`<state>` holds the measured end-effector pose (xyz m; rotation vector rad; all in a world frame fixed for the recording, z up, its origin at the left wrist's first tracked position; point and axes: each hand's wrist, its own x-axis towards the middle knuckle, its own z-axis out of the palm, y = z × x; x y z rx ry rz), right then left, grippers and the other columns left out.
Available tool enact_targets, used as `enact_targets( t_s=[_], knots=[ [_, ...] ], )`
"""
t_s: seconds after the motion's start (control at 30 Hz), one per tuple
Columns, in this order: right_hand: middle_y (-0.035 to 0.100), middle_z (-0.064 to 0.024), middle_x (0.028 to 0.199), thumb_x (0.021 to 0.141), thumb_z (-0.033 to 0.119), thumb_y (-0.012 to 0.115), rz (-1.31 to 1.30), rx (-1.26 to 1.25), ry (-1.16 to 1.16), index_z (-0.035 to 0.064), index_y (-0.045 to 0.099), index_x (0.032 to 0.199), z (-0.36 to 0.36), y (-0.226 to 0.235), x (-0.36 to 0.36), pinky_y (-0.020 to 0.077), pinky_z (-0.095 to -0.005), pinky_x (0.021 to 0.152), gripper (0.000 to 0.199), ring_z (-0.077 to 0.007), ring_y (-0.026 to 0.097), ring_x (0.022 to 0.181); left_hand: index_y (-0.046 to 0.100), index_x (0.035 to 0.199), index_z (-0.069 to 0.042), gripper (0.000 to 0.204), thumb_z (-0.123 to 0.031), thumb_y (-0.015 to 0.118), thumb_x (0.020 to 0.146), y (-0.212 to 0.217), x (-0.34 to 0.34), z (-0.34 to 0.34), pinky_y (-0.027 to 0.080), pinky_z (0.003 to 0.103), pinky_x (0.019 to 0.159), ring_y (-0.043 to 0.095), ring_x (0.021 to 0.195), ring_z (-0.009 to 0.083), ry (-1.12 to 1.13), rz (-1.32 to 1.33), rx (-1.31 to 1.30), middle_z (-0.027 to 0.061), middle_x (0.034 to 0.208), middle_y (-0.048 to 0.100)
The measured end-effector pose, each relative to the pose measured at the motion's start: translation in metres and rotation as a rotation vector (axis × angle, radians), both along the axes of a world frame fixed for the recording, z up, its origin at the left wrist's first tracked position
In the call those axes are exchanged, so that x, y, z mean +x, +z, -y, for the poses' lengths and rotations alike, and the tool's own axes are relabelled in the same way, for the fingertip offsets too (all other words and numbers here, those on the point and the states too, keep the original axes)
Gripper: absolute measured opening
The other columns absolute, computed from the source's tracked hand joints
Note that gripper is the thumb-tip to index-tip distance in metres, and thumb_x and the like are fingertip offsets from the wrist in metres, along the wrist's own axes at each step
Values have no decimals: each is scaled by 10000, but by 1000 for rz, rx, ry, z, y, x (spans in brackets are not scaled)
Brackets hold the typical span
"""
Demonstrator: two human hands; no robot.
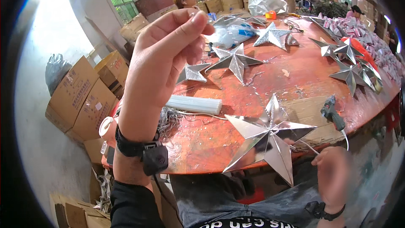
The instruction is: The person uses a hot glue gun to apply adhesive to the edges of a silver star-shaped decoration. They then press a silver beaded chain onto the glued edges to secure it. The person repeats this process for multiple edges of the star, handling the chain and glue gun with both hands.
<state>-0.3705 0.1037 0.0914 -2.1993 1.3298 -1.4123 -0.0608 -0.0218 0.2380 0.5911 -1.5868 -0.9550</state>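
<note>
My left hand (pixel 171 44) is raised high over the left side of the table, thumb and fingers pinched together. Whatever sits in that pinch, if anything, is too small to name. Low on the right, at the table's front edge, my right hand (pixel 335 173) is smeared by motion, so its fingers cannot be read. A thin white cord (pixel 310 147) ends beside its fingertips. Between the hands lies a large shiny silver star (pixel 272 137), one point jutting past the front edge. A glue gun (pixel 333 114) rests right of the star on flat cardboard (pixel 306 108).
Clear glue sticks (pixel 196 104) and tangled silver tinsel (pixel 168 120) lie at left. More silver stars (pixel 236 61) and clear plastic bags (pixel 230 34) are farther back. Small packets (pixel 382 46) are heaped at far right. Cardboard boxes (pixel 80 97) stand left of the red table (pixel 198 150). Other people are beyond.
</note>
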Motion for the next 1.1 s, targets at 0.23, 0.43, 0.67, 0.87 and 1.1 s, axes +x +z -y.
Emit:
enact_targets(
  t_s=[0.23, 0.43, 0.67, 0.87, 1.1],
  knots=[
    [571, -120, 730, 798, -7, 613, -112, 128, 226, 16, 569, 843, 17, 38, 10, 463, -363, 629, 67, -306, 555, 668, 578, 1013, -23, 155, -164, 537, 964, 3, -53, -28, 396, 170, 525, 512, 619, 50, -132, 82, 96, 62, 874, 632],
    [608, -55, 812, 960, 244, 532, 427, 127, 297, -4, 544, 970, 28, 33, 12, 416, -231, 646, 249, -132, 578, 747, 571, 944, -24, 206, -230, 561, 950, -14, -82, -38, 381, 179, 479, 510, 577, 65, -230, 44, 215, 67, 806, 613],
    [581, -54, 737, 816, 286, 741, 1028, 488, 582, -20, 460, 1254, 29, 49, 39, 402, -211, 583, 604, -95, 527, 621, 562, 920, -9, 239, -246, 576, 942, -38, -95, -39, 388, 184, 461, 528, 566, 88, -268, -19, 341, 58, 756, 583],
    [661, -54, 921, 914, 77, 611, 804, 593, 374, -25, 582, 1017, 14, 36, -5, 436, -175, 701, 148, -56, 581, 817, 652, 995, -6, 226, -215, 600, 928, -65, -80, -18, 484, 223, 515, 611, 601, 117, -403, -108, 538, 109, 858, 688],
    [502, 30, 643, 975, 212, 539, 744, 747, 244, -19, 588, 871, 8, 15, -20, 292, -173, 487, 258, -14, 401, 535, 650, 1017, 50, 194, -108, 635, 906, -95, -86, -28, 521, 226, 653, 645, 719, 105, -169, 177, 471, 78, 847, 678]
  ],
)
